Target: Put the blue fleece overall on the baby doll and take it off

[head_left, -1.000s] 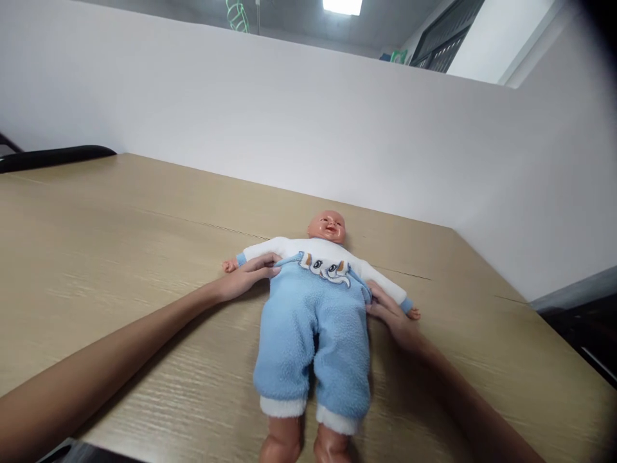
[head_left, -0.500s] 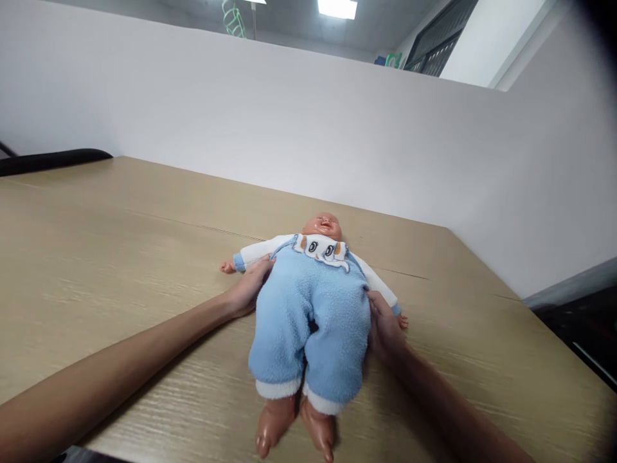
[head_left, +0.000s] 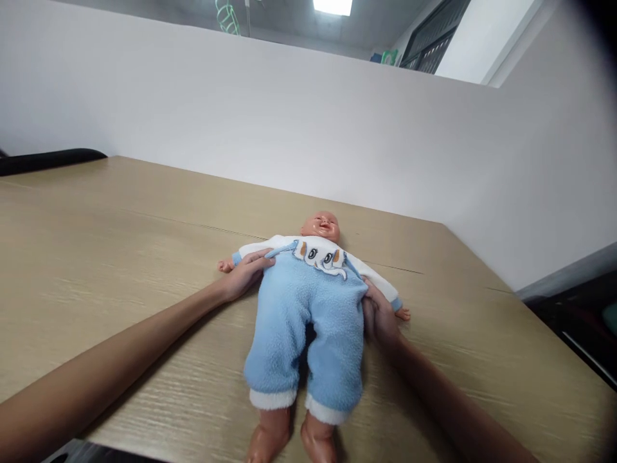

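A baby doll [head_left: 322,226] lies on its back on the table, its head away from me and its arms spread. It wears a white long-sleeved top and fuzzy light-blue overalls [head_left: 308,302] with an animal face on the bib. At the doll's left-of-view side, my left hand [head_left: 248,273] pinches the overalls' upper side edge near the strap. My right hand [head_left: 380,315] grips the opposite side of the overalls, its fingers closed on the fabric below the doll's sleeve. Both bare feet point toward me, cut off by the lower frame edge.
The wooden table [head_left: 120,238] extends around the doll, with a pale partition wall [head_left: 270,116] behind it. A black curved object, maybe a chair part [head_left: 53,159], shows at the far left edge. Dark items [head_left: 573,315] stand beyond the right edge.
Both hands have shifted slightly up the doll's sides, and the overalls' edge is drawn outward on the left. The legs are further apart, and the feet sit lower in view.
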